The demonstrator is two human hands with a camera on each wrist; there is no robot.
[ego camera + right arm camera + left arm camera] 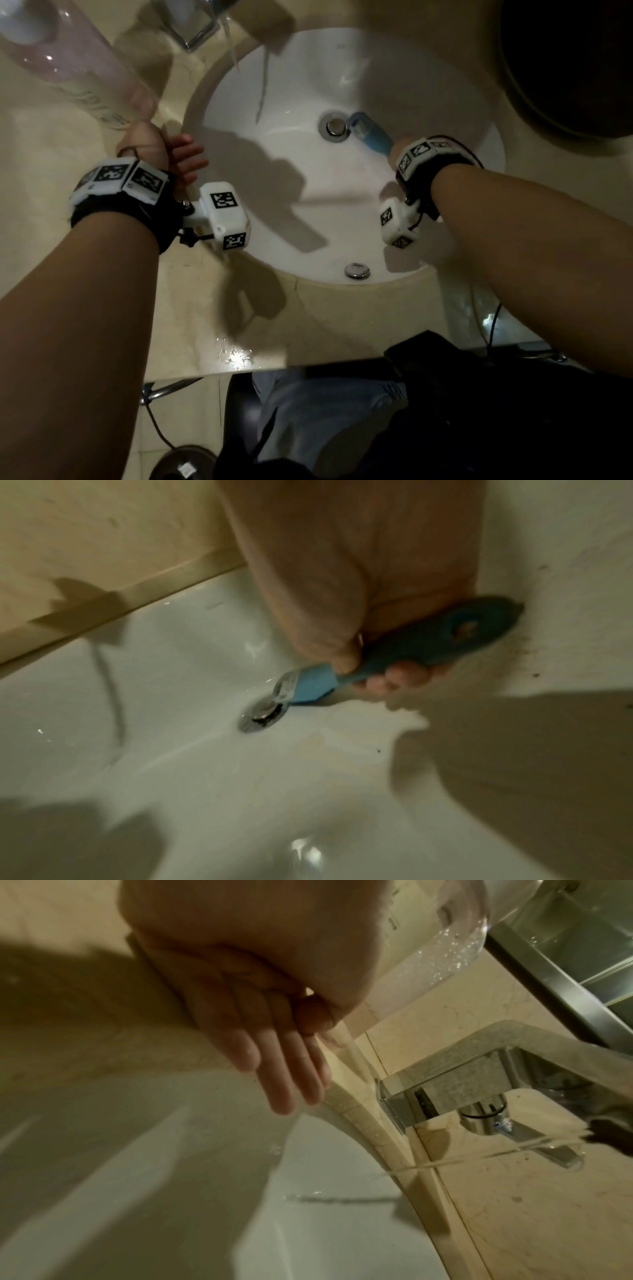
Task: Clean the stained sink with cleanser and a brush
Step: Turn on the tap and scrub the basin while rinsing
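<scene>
The white round sink (342,212) is set in a beige counter. My right hand (397,147) grips the handle of a blue brush (370,135). The brush head (304,685) lies against the chrome drain (262,715) at the bowl's bottom. Dark specks (527,653) mark the white wall by the handle's end. My left hand (181,154) hovers at the sink's left rim with straight fingers (284,1074), holding nothing. A clear bottle (68,61) stands just beyond it; whether the thumb touches it is unclear. Water (233,51) runs from the faucet (479,1083) into the bowl.
A chrome overflow cap (357,270) sits on the sink's near wall. A large dark round object (565,68) stands at the back right of the counter (85,240). Water drops (233,356) lie near the counter's front edge. A cable (493,325) hangs at the right.
</scene>
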